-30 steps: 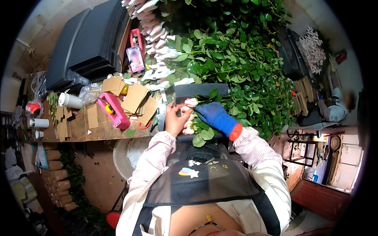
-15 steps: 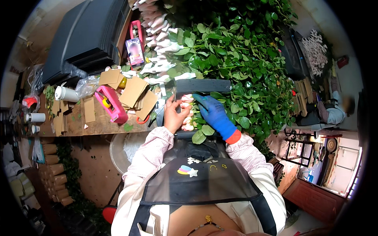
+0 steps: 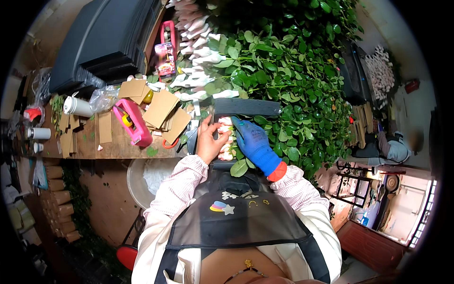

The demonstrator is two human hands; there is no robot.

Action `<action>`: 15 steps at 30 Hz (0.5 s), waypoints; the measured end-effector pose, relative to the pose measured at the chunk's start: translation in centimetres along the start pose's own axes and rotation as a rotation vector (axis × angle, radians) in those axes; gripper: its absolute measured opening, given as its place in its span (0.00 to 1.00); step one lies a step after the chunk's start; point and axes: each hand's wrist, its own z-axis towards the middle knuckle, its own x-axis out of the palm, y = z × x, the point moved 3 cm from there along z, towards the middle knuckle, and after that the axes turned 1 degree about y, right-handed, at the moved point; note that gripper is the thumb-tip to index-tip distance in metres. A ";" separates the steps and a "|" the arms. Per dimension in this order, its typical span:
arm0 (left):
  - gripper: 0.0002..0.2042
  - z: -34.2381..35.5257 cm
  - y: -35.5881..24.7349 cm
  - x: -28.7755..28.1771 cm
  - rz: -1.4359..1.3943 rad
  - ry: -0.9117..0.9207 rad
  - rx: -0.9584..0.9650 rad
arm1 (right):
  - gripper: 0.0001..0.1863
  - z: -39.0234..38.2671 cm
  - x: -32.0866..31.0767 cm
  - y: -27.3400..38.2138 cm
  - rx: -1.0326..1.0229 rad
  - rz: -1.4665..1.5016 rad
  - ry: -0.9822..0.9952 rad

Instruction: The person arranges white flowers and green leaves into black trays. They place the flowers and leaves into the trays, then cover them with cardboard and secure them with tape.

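Observation:
Pale pink and white roses (image 3: 226,152) stand in a short row of heads between my hands, in front of the black ribbed board (image 3: 247,107). My bare left hand (image 3: 209,143) is at the left of the heads, thumb and finger closed against a rose, the other fingers slightly raised. In a blue glove, my right hand (image 3: 257,145) wraps the roses from the right, just below their heads; some of its fingers are hidden. Green rose leaves (image 3: 239,167) stick out beneath it.
Wrapped white rose heads (image 3: 194,78) and leafy stems (image 3: 288,80) pile up beyond. Leftward lie cardboard pieces (image 3: 161,109), a pink tape dispenser (image 3: 134,123), scissors (image 3: 171,142) and a stack of black sheets (image 3: 109,42). A white tub (image 3: 135,184) stands below the table; another person (image 3: 396,147) sits at right.
My view has shifted slightly. Both hands stay at the roses in nearly the same pose, the left thumb and finger moved a little along the heads.

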 end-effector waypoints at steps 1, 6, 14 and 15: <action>0.20 0.0 0.0 -0.1 0.017 0.004 0.010 | 0.30 0.1 0.3 0.1 0.001 -0.010 -0.017; 0.19 0.4 -0.6 -0.4 0.053 0.003 0.035 | 0.34 0.5 1.8 -0.2 -0.049 -0.252 0.093; 0.21 0.1 -0.6 -0.4 0.041 0.020 -0.013 | 0.28 1.6 1.4 0.5 -0.147 -0.287 0.092; 0.20 0.1 -0.8 -0.5 0.053 0.028 -0.011 | 0.27 1.9 1.2 0.1 -0.155 -0.298 0.166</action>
